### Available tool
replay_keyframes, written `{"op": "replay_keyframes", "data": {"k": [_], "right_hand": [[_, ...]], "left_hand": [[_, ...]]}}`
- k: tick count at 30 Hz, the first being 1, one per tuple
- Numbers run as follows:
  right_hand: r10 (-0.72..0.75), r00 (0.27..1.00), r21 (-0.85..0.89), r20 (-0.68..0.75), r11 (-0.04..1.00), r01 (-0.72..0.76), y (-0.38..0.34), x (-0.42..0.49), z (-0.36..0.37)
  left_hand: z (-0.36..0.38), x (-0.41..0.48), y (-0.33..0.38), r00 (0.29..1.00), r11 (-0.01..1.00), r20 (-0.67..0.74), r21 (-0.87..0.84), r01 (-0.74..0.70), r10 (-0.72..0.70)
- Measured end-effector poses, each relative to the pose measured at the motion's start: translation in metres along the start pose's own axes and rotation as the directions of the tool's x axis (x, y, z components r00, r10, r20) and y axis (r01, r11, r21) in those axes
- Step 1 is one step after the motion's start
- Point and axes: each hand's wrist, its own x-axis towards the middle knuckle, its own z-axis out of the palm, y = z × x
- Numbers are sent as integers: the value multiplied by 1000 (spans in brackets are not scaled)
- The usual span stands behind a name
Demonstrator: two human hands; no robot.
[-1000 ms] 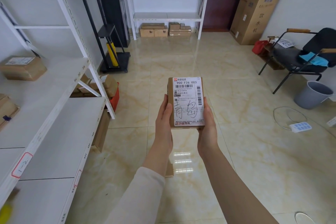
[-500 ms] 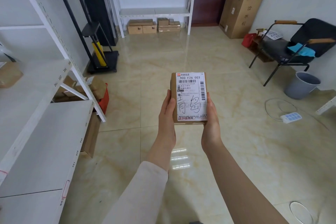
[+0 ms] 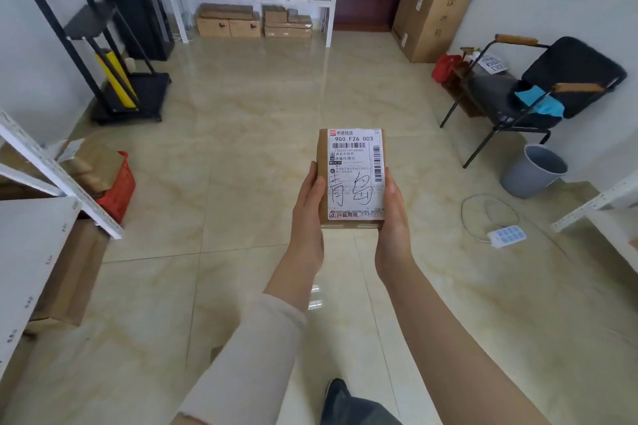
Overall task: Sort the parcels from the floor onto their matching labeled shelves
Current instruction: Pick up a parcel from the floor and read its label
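We hold one small cardboard parcel (image 3: 350, 179) level in front of us, above the tiled floor (image 3: 241, 148), with its shipping label (image 3: 356, 173) facing up. We judge this orientation lets us read the printed code and the handwritten characters before choosing a shelf. Our left hand (image 3: 308, 214) clasps the parcel's left edge; our right hand (image 3: 392, 217) clasps its right edge, both palms closed against its sides. The white shelving unit (image 3: 41, 241) stands well to the left of the parcel; more cartons (image 3: 228, 21) sit beyond it, under the far rack.
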Motion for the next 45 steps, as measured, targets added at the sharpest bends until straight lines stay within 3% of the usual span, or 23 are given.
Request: {"op": "replay_keyframes", "data": {"k": [6, 13, 25, 39, 45], "right_hand": [[68, 995, -20, 77, 998, -67, 7, 103, -7], [192, 975, -31, 113, 981, -190, 50, 210, 19], [340, 918, -179, 205, 935, -306, 87, 457, 176], [395, 898, -203, 194, 912, -357, 109, 804, 298], [419, 878, -224, 231, 901, -371, 109, 945, 376]], "left_hand": [[29, 84, -8, 997, 998, -71, 50, -40, 44], [12, 196, -25, 983, 996, -185, 85, 28, -12], [-62, 468, 42, 960, 992, -267, 72, 105, -82], [-60, 825, 106, 955, 985, -279, 101, 137, -104], [-71, 972, 153, 933, 991, -347, 58, 119, -92]]}}
